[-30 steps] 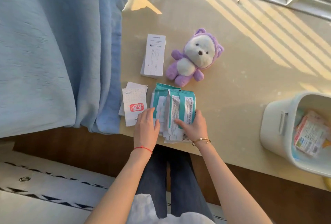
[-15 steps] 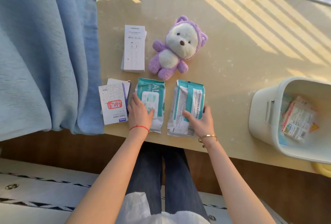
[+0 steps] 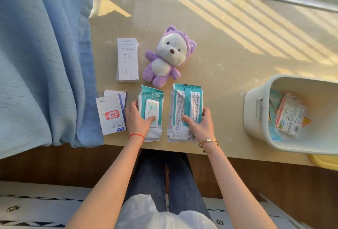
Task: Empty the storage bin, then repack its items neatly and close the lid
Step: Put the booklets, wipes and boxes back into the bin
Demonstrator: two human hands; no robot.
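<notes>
The left hand (image 3: 138, 120) is lying on the left wipes pack (image 3: 150, 112), fingers nearly straight across its flap and thumb at its left edge, a loose grip rather than a clasp. The right hand (image 3: 199, 124) is gripping the right wipes pack (image 3: 185, 111), thumb on top and fingers curling round its right edge. Both packs are lying flat side by side, apart, near the front edge of the surface (image 3: 219, 49). Left of them two small cartons (image 3: 111, 112) are overlapping. Farther back a white box (image 3: 127, 59) and a purple plush bear (image 3: 169, 57) are lying. At right the bin (image 3: 256, 111) is standing open, holding a few packets (image 3: 290, 117).
</notes>
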